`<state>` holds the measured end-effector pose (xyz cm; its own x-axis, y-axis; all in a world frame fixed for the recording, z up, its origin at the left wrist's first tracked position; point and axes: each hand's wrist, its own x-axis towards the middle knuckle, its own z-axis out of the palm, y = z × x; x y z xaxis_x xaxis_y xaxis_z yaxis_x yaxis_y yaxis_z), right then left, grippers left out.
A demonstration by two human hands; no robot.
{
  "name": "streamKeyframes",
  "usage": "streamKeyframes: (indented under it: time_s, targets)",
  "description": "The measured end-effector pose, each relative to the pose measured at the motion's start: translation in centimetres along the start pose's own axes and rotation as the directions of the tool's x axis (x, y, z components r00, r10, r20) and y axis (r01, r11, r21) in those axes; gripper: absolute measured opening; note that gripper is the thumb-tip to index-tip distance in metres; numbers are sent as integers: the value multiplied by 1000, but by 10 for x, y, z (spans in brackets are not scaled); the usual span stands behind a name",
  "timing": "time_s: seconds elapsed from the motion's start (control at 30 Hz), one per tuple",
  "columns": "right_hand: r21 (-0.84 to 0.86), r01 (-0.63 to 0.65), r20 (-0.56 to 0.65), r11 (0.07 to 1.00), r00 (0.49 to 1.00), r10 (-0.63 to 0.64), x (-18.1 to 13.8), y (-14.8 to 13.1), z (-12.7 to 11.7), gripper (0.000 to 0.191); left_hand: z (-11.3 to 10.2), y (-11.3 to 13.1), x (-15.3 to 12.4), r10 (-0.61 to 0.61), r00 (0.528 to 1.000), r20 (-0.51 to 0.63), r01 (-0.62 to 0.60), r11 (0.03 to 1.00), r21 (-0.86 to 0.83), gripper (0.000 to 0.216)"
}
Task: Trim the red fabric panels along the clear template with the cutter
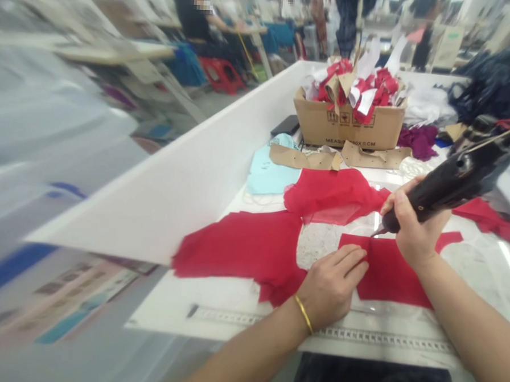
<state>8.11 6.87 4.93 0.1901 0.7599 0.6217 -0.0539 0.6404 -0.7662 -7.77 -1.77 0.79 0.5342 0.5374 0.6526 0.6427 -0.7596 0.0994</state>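
Observation:
My left hand (333,286), with a yellow bracelet at the wrist, has its fingers bent and held together on the upper left corner of a red fabric piece (398,275). Its thumb is hidden. My right hand (419,231) is wrapped round a black cylindrical hand tool (447,181). A thin bent tip projects from the tool's lower end, at the fabric's top edge just beyond my left fingertips. To the left lies a larger stack of red fabric (243,244), and another red bundle (334,195) lies behind.
A tape measure (384,337) runs along the front table edge. At the back stands a cardboard box (348,124) full of scraps, with brown paper patterns (303,157) before it. Light blue fabric (273,172) lies by the white side panel (152,191). A person (199,23) sits far behind.

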Motion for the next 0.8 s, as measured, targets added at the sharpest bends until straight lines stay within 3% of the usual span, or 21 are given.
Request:
streamKeyframes:
  time_s: [0.1, 0.23, 0.6, 0.8]
  targets:
    - [10, 44, -52, 999, 998, -44, 3, -5, -9, 18, 0, 0, -1, 6, 1000, -2, -6, 1000, -9, 38]
    - [-22, 38, -35, 999, 999, -39, 5, -6, -21, 16, 1, 1, -1, 14, 1000, 19, -13, 999, -30, 40]
    - [-4, 50, -99, 999, 994, -50, 4, -7, -25, 18, 4, -3, -3, 27, 1000, 13, -26, 998, -64, 37]
    - [-37, 67, -99, 997, 993, -70, 11, -9, -51, 21, -4, 15, 2, 77, 980, 183, -64, 995, -77, 38]
